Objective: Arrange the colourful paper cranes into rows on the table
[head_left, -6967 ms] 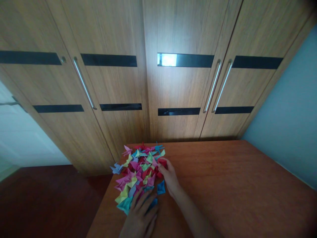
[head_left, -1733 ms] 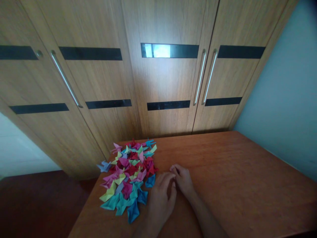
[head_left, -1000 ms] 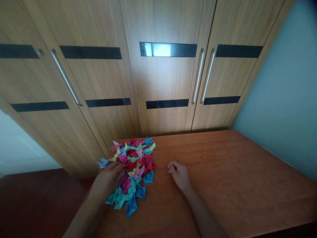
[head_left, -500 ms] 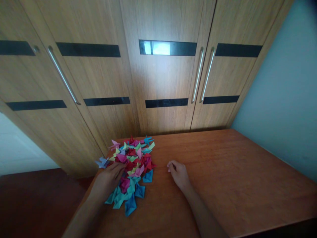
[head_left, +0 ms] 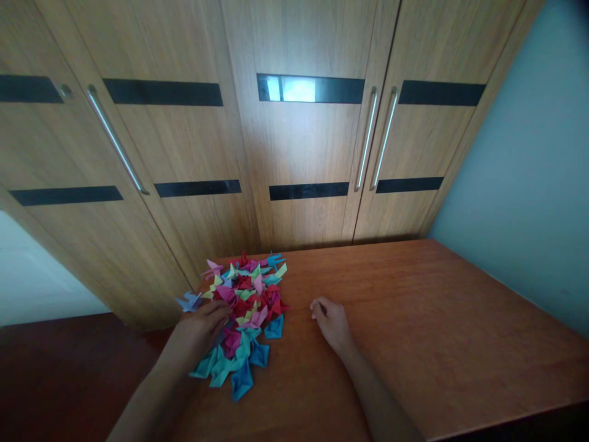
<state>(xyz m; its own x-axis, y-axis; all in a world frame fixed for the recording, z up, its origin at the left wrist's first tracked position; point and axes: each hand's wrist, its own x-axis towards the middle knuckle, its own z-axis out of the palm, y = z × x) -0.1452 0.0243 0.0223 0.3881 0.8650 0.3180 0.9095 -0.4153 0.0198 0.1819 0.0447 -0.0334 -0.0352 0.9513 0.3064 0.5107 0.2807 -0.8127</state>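
A heap of folded paper cranes (head_left: 243,294) in red, pink, yellow, turquoise and blue lies on the left part of the wooden table (head_left: 391,319). My left hand (head_left: 201,331) reaches over the heap's left side, its fingers stretched out and slightly bent, touching the cranes. Its thumb and the spot under its palm are hidden. A turquoise crane (head_left: 202,366) pokes out below that wrist, and a pale blue-violet crane (head_left: 189,301) sits just beyond the hand. To the right of the heap, my right hand (head_left: 332,322) rests on the table, fingers curled closed, with nothing visible in them.
Wooden cabinet doors (head_left: 304,147) with black strips and metal handles (head_left: 367,141) stand right behind the table. A pale blue wall (head_left: 524,202) borders the right side. The table's left edge runs close beside the heap, above a dark reddish floor (head_left: 64,374).
My left hand has shifted slightly to the left and toward me. The turquoise crane near its wrist has slid a little left. My right hand has stayed in place.
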